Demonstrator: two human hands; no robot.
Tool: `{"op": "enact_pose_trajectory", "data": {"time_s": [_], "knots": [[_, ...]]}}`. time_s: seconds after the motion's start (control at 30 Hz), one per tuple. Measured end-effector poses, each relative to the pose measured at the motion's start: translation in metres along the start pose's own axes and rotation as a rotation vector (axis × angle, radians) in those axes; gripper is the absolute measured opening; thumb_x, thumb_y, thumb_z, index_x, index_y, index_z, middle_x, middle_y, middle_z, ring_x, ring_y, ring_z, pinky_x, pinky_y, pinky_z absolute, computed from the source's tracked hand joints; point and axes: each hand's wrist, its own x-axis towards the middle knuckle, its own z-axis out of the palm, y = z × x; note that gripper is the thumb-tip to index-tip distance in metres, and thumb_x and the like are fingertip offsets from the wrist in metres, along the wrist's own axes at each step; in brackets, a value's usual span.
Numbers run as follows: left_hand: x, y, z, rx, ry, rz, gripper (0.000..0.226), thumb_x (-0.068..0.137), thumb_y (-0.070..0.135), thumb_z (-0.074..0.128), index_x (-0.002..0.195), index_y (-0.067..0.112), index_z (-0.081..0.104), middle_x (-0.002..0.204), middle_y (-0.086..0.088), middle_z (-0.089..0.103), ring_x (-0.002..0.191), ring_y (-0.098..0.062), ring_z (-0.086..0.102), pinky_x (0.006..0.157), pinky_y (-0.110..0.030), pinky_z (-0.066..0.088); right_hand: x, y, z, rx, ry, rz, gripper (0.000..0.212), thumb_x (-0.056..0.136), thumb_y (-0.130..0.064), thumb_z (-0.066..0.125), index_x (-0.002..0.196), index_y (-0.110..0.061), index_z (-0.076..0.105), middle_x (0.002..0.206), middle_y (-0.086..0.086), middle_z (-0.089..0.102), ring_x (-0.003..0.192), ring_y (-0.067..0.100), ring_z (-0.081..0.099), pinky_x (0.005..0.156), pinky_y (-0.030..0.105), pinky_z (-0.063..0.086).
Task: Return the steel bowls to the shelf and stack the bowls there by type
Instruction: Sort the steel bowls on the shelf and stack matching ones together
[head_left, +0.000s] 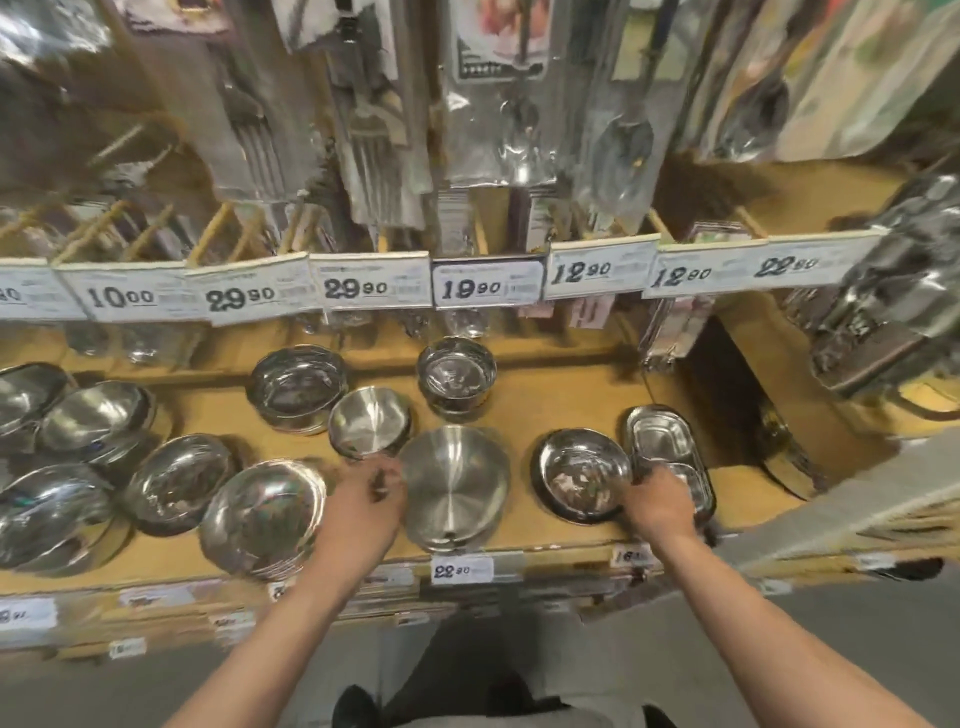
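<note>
Steel bowls stand on a yellow-brown shelf. My left hand grips the left rim of a wide brushed steel bowl at the shelf's front. A smaller brushed bowl sits just behind that hand. My right hand holds the right rim of a shiny wrapped bowl. Further back stand a stack of deep bowls and a small deep bowl. The picture is blurred.
Several shiny wrapped bowls fill the shelf's left part. A divided steel tray lies right behind my right hand. Price tags line the rail above, under hanging packs of cutlery. Steel containers hang at the right.
</note>
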Motion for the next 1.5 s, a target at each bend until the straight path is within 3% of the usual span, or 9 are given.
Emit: {"op": "enact_pose_trajectory", "data": {"time_s": [0.13, 0.33, 0.5, 0.63, 0.77, 1.0, 1.1, 1.27, 1.5], "knots": [[-0.012, 0.006, 0.02, -0.01, -0.023, -0.001, 0.024, 0.096, 0.012, 0.06, 0.092, 0.035, 0.068, 0.09, 0.015, 0.07, 0.072, 0.007, 0.064, 0.059, -0.007, 0.043, 0.005, -0.002, -0.005, -0.135, 0.034, -0.074, 0.038, 0.089, -0.033, 0.075, 0.066, -0.01, 0.054, 0.061, 0.001, 0.056, 0.055, 0.012, 0.05, 0.049, 0.025, 0.037], [-0.019, 0.018, 0.03, -0.022, -0.022, -0.037, 0.02, 0.097, 0.014, 0.058, 0.093, 0.03, 0.07, 0.093, 0.01, 0.073, 0.081, -0.002, 0.066, 0.067, -0.017, 0.047, 0.012, -0.008, -0.017, -0.129, -0.042, -0.165, 0.029, 0.092, -0.023, 0.07, 0.112, -0.004, 0.061, 0.096, 0.014, 0.069, 0.082, 0.027, 0.06, 0.07, 0.03, 0.045], [-0.02, 0.025, 0.041, -0.133, -0.046, -0.106, 0.019, 0.098, 0.008, 0.057, 0.099, 0.021, 0.07, 0.092, 0.003, 0.07, 0.074, -0.013, 0.066, 0.072, -0.031, 0.056, 0.013, -0.004, -0.026, 0.172, -0.049, -0.105, 0.025, 0.087, -0.019, 0.076, 0.107, -0.017, 0.061, 0.081, 0.003, 0.071, 0.052, 0.015, 0.068, 0.049, 0.024, 0.045], [-0.021, 0.036, 0.056, -0.321, -0.195, -0.16, 0.008, 0.1, 0.009, 0.058, 0.102, 0.008, 0.065, 0.093, -0.007, 0.065, 0.079, -0.017, 0.068, 0.07, -0.029, 0.06, 0.005, -0.003, -0.031, 0.56, -0.202, -0.016, 0.038, 0.088, -0.007, 0.074, 0.121, -0.018, 0.059, 0.099, 0.003, 0.068, 0.068, 0.02, 0.076, 0.071, 0.039, 0.063], [-0.023, 0.058, 0.085, -0.382, -0.317, -0.262, 0.035, 0.095, 0.03, 0.07, 0.12, 0.008, 0.06, 0.102, -0.009, 0.069, 0.082, -0.015, 0.074, 0.074, -0.029, 0.063, -0.019, -0.006, -0.037, 0.658, -0.335, -0.072, 0.03, 0.088, -0.007, 0.073, 0.115, -0.017, 0.064, 0.109, 0.007, 0.07, 0.075, 0.019, 0.078, 0.068, 0.031, 0.063], [-0.018, 0.064, 0.098, -0.353, -0.178, -0.318, 0.012, 0.095, 0.004, 0.062, 0.107, 0.003, 0.065, 0.1, -0.013, 0.075, 0.071, -0.018, 0.078, 0.064, -0.024, 0.062, -0.031, 0.001, -0.051, 0.912, -0.537, 0.062, 0.023, 0.092, -0.021, 0.072, 0.112, -0.011, 0.065, 0.101, 0.018, 0.076, 0.091, 0.03, 0.076, 0.066, 0.034, 0.064], [-0.013, 0.061, 0.084, -0.306, -0.126, -0.314, 0.01, 0.092, 0.008, 0.065, 0.101, 0.004, 0.067, 0.083, -0.011, 0.078, 0.062, -0.016, 0.075, 0.055, -0.024, 0.059, -0.026, 0.017, -0.041, 0.736, -0.453, 0.139, 0.016, 0.096, -0.025, 0.066, 0.106, -0.012, 0.063, 0.094, 0.023, 0.073, 0.077, 0.024, 0.077, 0.059, 0.027, 0.062], [-0.003, 0.051, 0.057, -0.366, -0.113, -0.306, 0.008, 0.091, 0.008, 0.067, 0.099, 0.008, 0.067, 0.077, -0.005, 0.079, 0.078, -0.028, 0.078, 0.08, -0.043, 0.063, -0.016, 0.026, 0.0, 0.152, -0.22, -0.014, 0.022, 0.094, -0.027, 0.064, 0.087, -0.007, 0.071, 0.08, 0.008, 0.074, 0.071, 0.023, 0.069, 0.062, 0.03, 0.052], [0.001, 0.039, 0.033, -0.416, -0.039, -0.3, 0.009, 0.091, -0.002, 0.064, 0.098, 0.003, 0.064, 0.067, 0.0, 0.074, 0.066, -0.019, 0.075, 0.069, -0.034, 0.064, -0.006, 0.007, 0.018, 0.198, -0.169, 0.067, 0.022, 0.094, -0.025, 0.067, 0.083, -0.006, 0.069, 0.074, 0.008, 0.074, 0.064, 0.02, 0.069, 0.049, 0.023, 0.043]]}}
